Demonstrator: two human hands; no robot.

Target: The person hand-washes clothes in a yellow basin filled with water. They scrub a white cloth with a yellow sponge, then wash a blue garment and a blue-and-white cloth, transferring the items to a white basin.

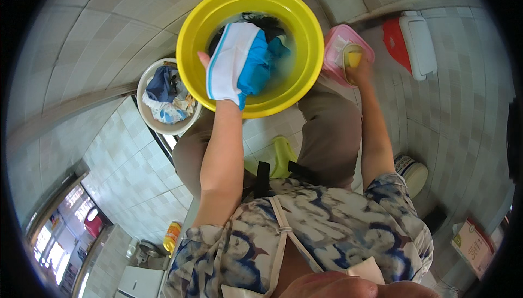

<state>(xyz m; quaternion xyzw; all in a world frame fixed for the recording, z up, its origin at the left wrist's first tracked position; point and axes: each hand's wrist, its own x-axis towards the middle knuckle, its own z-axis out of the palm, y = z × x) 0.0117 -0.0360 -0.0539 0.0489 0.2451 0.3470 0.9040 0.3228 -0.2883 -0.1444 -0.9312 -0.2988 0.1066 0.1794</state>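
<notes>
A yellow plastic basin (250, 112) holds cloudy water, blue cloth and dark cloth. My left hand (207, 61) is mostly hidden under blue underwear with a wide white waistband (233, 52), which lies draped over it above the water; its thumb shows at the left. To the right of the basin, my right hand (359, 73) grips a small oval dish or soap box (347, 52) with a yellow block in it, over a pink plastic container (341, 32). The exact kind of the dish and the block cannot be told.
A white bucket (143, 114) with clothes stands left of the basin. A red and white container (416, 46) is by the right wall, and a round lidded tub (412, 175) stands lower right. A yellow bottle (172, 236) is at lower left. Tiled walls close in on both sides.
</notes>
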